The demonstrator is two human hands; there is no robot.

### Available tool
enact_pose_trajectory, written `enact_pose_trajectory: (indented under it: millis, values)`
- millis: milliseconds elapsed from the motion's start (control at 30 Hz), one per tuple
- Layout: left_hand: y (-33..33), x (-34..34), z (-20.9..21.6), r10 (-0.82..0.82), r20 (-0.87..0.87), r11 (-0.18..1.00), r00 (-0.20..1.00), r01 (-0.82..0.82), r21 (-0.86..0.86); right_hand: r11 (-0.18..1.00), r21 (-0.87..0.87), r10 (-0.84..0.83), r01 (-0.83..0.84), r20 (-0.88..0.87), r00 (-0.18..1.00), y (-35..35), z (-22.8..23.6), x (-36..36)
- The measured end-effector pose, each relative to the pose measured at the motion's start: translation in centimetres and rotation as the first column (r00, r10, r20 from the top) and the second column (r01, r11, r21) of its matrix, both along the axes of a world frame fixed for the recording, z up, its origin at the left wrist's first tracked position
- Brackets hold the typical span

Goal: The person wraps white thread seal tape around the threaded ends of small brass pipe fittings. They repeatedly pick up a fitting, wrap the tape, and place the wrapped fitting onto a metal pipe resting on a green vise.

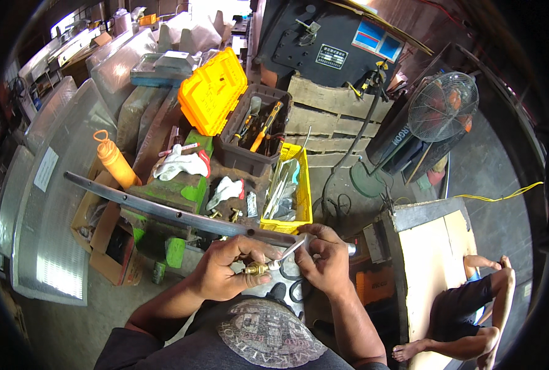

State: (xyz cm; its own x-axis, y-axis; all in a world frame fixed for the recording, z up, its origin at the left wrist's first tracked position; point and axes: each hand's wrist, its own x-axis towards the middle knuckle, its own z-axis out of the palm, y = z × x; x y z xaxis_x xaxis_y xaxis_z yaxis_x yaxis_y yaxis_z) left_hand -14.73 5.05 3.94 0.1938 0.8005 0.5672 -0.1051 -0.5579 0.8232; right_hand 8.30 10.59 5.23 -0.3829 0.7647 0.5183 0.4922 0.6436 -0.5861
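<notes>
Close in front of my chest, my left hand [232, 266] pinches a brass fitting [255, 269] between thumb and fingers. White thread tape [293, 248] is wrapped on the fitting's right end and stretches up as a flat strip to my right hand [327, 260]. The fingers of that hand are closed on the tape; whether a roll sits inside them is hidden. Just beyond my hands runs a long dark metal bar [126, 198] with holes, lying across a green vise [176, 196]. More brass fittings [235, 214] rest on the bench behind the bar, beside a small white packet [252, 204].
White gloves [182, 164], an orange bottle [115, 159], a yellow bin [305, 203] and a toolbox [250, 157] with its yellow lid up stand beyond the bar. A fan [444, 106] is at far right. Another person's bare legs [471, 342] rest on a cardboard-topped surface [431, 246].
</notes>
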Motion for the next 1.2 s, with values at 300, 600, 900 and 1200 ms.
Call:
enact_pose_trajectory:
  millis: [300, 600, 900, 1200]
  values:
    - [-0.6, -0.4, -0.3, 0.063, 0.008, 0.988, 0.998, -0.061, -0.139, 0.969, -0.242, -0.059, 0.054, -0.013, 0.998, -1.4, 0.6, -1.4]
    - [-0.3, -0.3, 0.3, 0.109, 0.001, 0.992, 0.994, -0.109, -0.067, 0.982, -0.178, -0.061, 0.069, 0.049, 0.997, -0.9, 0.6, -1.6]
    - [0.1, -0.5, -0.1, 0.142, -0.003, 0.99, 0.99, -0.142, -0.02, 0.98, -0.188, -0.051, 0.062, 0.061, 0.997, -1.1, 0.2, -1.5]
    - [1.9, -0.7, -1.4, 0.347, 0.053, 0.934, 0.936, -0.34, -0.113, 0.907, -0.364, 0.213, -0.212, -0.039, 0.976, -4.0, 2.0, -0.5]
